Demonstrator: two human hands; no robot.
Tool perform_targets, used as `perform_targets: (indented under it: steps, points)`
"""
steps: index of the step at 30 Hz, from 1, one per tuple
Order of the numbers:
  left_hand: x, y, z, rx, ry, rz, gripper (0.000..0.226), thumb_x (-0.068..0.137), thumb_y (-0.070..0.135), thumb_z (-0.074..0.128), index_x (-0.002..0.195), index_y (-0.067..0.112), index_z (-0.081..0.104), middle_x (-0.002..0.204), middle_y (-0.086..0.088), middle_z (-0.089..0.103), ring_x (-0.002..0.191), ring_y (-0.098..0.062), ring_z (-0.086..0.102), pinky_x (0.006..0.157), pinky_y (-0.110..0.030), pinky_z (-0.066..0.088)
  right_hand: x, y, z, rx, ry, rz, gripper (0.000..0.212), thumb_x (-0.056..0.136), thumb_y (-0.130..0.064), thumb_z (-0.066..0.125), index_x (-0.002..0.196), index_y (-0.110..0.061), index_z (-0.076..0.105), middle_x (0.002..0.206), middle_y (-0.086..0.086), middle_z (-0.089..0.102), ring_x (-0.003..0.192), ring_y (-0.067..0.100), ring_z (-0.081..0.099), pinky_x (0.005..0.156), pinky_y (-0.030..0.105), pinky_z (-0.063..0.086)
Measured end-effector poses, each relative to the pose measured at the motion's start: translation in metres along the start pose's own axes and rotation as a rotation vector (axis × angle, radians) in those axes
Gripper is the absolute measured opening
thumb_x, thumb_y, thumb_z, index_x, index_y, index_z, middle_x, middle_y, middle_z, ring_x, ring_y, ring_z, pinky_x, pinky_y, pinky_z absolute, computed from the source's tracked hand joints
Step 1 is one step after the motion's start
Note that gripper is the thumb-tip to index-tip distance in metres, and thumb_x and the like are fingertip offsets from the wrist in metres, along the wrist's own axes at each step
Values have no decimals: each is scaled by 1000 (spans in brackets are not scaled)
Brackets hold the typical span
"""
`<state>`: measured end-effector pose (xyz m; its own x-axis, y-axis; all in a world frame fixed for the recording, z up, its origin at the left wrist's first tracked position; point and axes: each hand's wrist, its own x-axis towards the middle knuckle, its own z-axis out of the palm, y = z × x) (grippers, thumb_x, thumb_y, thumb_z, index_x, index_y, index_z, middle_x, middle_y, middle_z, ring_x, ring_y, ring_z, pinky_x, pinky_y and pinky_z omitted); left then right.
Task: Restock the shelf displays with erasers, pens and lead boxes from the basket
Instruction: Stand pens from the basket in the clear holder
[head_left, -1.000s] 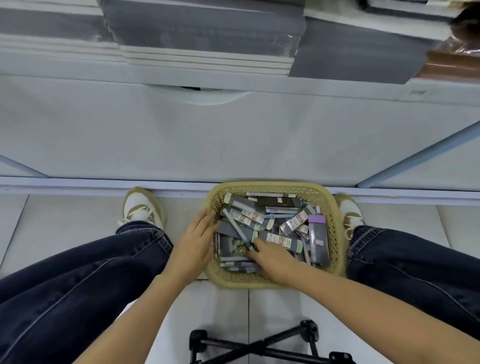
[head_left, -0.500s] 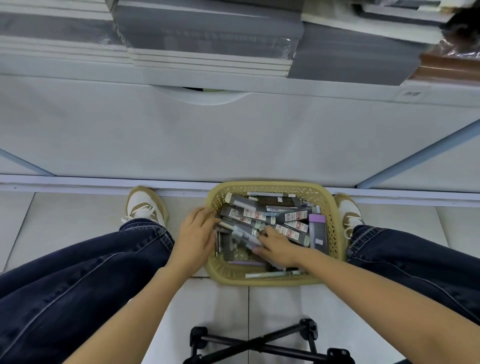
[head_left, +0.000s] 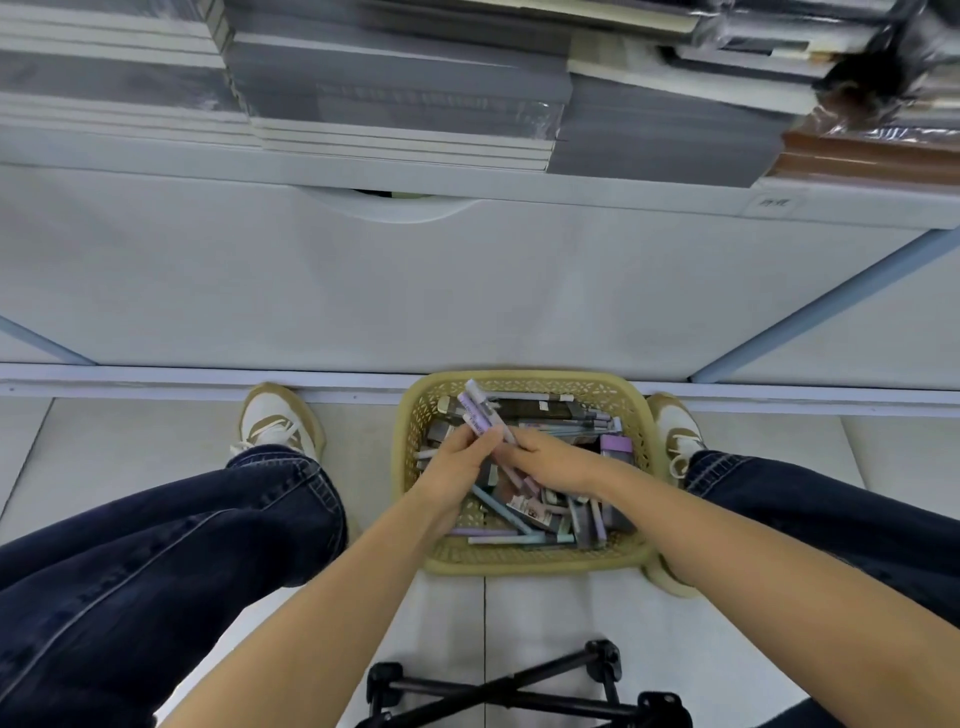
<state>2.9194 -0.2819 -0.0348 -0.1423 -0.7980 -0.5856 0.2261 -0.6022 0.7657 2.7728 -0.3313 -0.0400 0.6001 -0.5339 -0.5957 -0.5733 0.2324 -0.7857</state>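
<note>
A yellow woven plastic basket (head_left: 527, 563) stands on the floor between my feet, holding several pens, lead boxes and erasers in grey, lilac and pale blue. Above it my left hand (head_left: 460, 465) grips a small bundle of lilac pens (head_left: 480, 415) whose tips point up and away from me. My right hand (head_left: 553, 462) meets the left at the bundle's lower end, fingers closed on the same pens. A lilac box (head_left: 616, 448) lies at the basket's right side.
A white shelf front (head_left: 467, 280) rises just behind the basket, with stacks of grey notebooks (head_left: 400, 109) on the shelf above. My legs in dark jeans flank the basket. A black folding stool frame (head_left: 519, 691) sits on the tiled floor near me.
Both hands have lifted out of the basket contents and come together, now holding a bundle of lilac pens raised above the basket. Before, they were sorting among the items.
</note>
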Motion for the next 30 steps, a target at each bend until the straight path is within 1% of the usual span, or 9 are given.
perform_targets:
  steps: [2, 4, 7, 10, 13, 16, 20, 27, 30]
  points:
    - [3, 1, 9, -65, 35, -14, 24, 97, 32, 53, 99, 13, 68, 78, -6, 74, 58, -21, 68, 47, -29, 54, -4, -2, 2, 114, -71, 36, 39, 105, -33, 33, 136, -11, 43, 86, 5, 71, 77, 14, 68, 79, 30, 54]
    - [6, -1, 13, -103, 111, -15, 29, 100, 30, 50, 110, 6, 62, 90, -6, 74, 66, -15, 71, 52, -30, 57, -5, -6, 2, 189, -84, 42, 42, 105, -29, 36, 143, -12, 39, 90, -11, 72, 85, 4, 68, 84, 20, 52]
    - [7, 5, 11, -256, 168, 50, 25, 102, 29, 44, 111, 11, 59, 104, -8, 73, 84, -20, 73, 62, -37, 60, -9, -14, -2, 343, -102, 61, 37, 104, -27, 41, 136, -9, 45, 109, 10, 65, 96, 23, 66, 78, 31, 56]
    - [1, 22, 2, -280, 235, 137, 19, 102, 24, 46, 104, 11, 60, 99, -11, 73, 81, -25, 71, 65, -37, 59, -14, -27, -9, 287, -63, -5, 27, 102, -19, 46, 121, -4, 57, 106, 15, 68, 93, 30, 68, 80, 36, 59]
    - [-4, 43, -3, -220, 364, 170, 22, 101, 23, 48, 97, 3, 56, 86, -16, 62, 80, -30, 61, 81, -46, 53, -17, -48, -22, 188, 66, -69, 28, 100, -15, 51, 119, 3, 61, 112, 22, 68, 99, 34, 69, 88, 37, 57]
    - [-16, 73, -7, -238, 462, 255, 17, 102, 21, 46, 94, 7, 49, 77, -12, 54, 61, -23, 52, 60, -38, 49, -33, -78, -38, 172, 96, -145, 25, 100, -14, 49, 115, 1, 61, 109, 23, 69, 88, 24, 71, 82, 30, 58]
    - [-45, 117, -5, -259, 316, 389, 22, 103, 15, 45, 80, 13, 45, 63, 0, 34, 41, -7, 29, 40, -19, 29, -62, -118, -50, 129, 91, -241, 19, 100, -15, 48, 109, -2, 58, 105, 15, 71, 86, 24, 70, 80, 31, 56]
    - [-103, 170, 24, -110, 164, 550, 15, 97, 19, 56, 98, 4, 57, 49, 6, 32, 38, -7, 25, 36, -18, 25, -105, -181, -41, -23, 32, -374, 24, 100, -20, 50, 83, -8, 64, 111, 19, 70, 93, 28, 69, 89, 41, 53]
    - [-127, 191, 25, -48, 139, 635, 16, 96, 18, 58, 94, 2, 60, 47, 8, 32, 37, -6, 24, 36, -18, 24, -126, -211, -46, -134, 95, -412, 34, 99, -29, 52, 95, 1, 67, 108, 15, 72, 96, 27, 70, 91, 41, 53]
